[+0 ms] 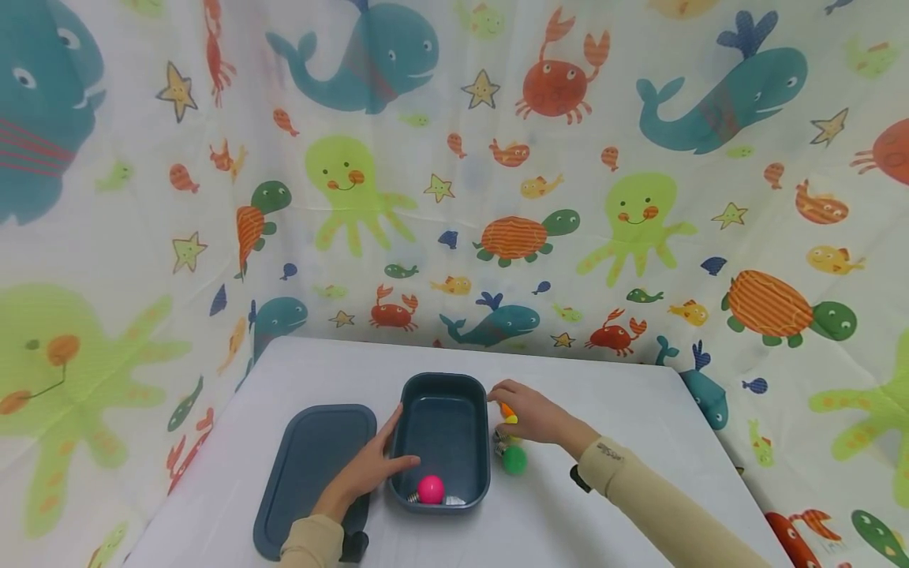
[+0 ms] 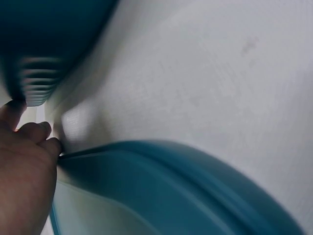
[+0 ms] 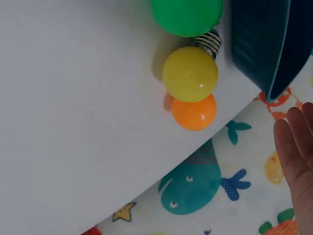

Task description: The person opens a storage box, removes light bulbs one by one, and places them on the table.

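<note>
A dark blue-grey plastic box [image 1: 442,442] stands on the white table. Inside it, by the near wall, lies a pink light bulb [image 1: 430,489] with a metal screw base. My left hand [image 1: 365,471] holds the box's left wall, thumb over the rim and fingers along the outside. At the box's far right corner is my right hand [image 1: 533,412], fingertips right by the rim and nothing held. Below that hand a green bulb [image 3: 188,14], a yellow bulb [image 3: 190,74] and an orange bulb [image 3: 194,112] lie in a row along the box's right side.
A flat lid [image 1: 312,473] of the same colour lies left of the box, partly under my left forearm. White table surface [image 1: 604,394] extends to the right. A curtain with sea animals [image 1: 440,260] hangs behind the table and along its sides.
</note>
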The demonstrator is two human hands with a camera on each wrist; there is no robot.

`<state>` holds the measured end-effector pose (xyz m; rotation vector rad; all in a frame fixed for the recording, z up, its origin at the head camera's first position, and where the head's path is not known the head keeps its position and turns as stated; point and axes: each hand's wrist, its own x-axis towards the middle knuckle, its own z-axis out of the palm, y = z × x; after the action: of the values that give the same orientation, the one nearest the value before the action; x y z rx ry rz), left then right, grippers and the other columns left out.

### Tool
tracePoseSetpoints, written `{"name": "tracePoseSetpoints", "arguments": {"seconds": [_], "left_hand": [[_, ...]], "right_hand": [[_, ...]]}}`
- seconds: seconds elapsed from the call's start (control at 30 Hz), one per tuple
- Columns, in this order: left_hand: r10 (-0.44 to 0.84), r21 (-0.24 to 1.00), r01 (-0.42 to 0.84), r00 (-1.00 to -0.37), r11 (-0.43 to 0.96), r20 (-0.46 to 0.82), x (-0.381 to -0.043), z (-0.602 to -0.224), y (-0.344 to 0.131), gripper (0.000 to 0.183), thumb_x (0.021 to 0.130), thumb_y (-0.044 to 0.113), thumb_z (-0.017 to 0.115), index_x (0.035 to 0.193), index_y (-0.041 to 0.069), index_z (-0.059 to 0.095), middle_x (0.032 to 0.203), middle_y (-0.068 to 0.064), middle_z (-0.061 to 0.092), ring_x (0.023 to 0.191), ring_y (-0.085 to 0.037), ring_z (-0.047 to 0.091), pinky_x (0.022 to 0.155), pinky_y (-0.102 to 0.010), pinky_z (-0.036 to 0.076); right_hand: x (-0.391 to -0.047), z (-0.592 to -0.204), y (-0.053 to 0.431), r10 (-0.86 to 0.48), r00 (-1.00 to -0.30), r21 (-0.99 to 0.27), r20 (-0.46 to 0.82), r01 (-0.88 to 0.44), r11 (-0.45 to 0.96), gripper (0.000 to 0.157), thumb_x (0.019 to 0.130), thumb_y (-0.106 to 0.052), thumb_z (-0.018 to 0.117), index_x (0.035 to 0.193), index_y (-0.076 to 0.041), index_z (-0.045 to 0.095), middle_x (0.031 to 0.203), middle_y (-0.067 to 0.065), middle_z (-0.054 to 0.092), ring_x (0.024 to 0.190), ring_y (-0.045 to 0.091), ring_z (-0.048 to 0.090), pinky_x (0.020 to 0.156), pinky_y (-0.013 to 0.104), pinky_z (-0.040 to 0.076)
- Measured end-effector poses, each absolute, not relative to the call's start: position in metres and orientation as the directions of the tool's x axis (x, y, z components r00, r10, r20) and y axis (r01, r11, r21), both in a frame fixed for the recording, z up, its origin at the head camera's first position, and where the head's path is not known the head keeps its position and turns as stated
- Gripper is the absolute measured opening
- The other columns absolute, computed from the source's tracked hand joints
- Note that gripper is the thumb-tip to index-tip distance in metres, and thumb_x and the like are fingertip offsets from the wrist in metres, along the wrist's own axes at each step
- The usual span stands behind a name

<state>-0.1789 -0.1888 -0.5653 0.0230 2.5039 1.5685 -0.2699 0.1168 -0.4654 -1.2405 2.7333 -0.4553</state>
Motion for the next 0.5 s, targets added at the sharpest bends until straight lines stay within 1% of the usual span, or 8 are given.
{"name": "tracePoseSetpoints", "arguments": {"seconds": [0.17,0.27,0.5], "left_hand": [[0.105,0.889,-0.091,-0.983,0.448,-0.153,-0.181,-0.565,-0.189,0.100,0.082,0.044,0.077,0.158,0.030,0.014,0.161,-0.014,0.020,0.144,-0.042,0.024,0.107,-0.069,0.024],[0.104,0.886,-0.090,-0.983,0.455,-0.153,-0.182,-0.566,-0.189,0.100,0.081,0.045,0.076,0.158,0.029,0.014,0.161,-0.014,0.020,0.144,-0.042,0.025,0.106,-0.070,0.024],[0.101,0.882,-0.095,-0.982,0.463,-0.158,-0.184,-0.567,-0.190,0.101,0.081,0.046,0.076,0.158,0.030,0.014,0.160,-0.015,0.022,0.143,-0.043,0.025,0.106,-0.070,0.025]], "right_hand": [[-0.268,-0.468,0.105,-0.719,-0.694,-0.345,-0.029,-0.668,0.659,0.051,0.085,-0.020,0.078,0.130,-0.007,0.058,0.129,0.008,0.055,0.116,0.024,0.056,0.097,0.040,0.051],[-0.266,-0.468,0.097,-0.711,-0.701,-0.359,-0.057,-0.650,0.670,0.053,0.086,-0.022,0.078,0.132,-0.006,0.056,0.131,0.009,0.055,0.118,0.025,0.055,0.098,0.041,0.050],[-0.258,-0.470,0.078,-0.710,-0.695,-0.385,-0.113,-0.629,0.676,0.057,0.085,-0.025,0.078,0.134,-0.007,0.054,0.132,0.009,0.053,0.118,0.024,0.054,0.098,0.040,0.050]]}}
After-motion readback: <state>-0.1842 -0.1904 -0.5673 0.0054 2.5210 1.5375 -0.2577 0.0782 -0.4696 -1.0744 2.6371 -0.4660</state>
